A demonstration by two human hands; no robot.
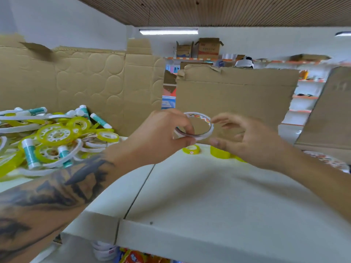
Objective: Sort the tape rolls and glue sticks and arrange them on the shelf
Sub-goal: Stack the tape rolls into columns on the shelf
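Observation:
My left hand [161,137] pinches a thin white tape roll [206,130] at its left edge and holds it up above the white shelf [218,196]. My right hand [252,141] hovers just right of the roll with its fingers loosely spread, close to the roll's right rim. A heap of yellow tape rolls [57,135], white rings and teal glue sticks [30,154] lies on the shelf at the left. Two small yellow tape rolls [191,149] [220,152] sit on the shelf below my hands.
Brown cardboard sheets [237,99] stand upright behind the shelf, and another leans at the right [330,111]. More patterned tape rolls [326,160] lie at the far right. Goods show on a lower shelf [121,253]. Store racks and a person's head are behind.

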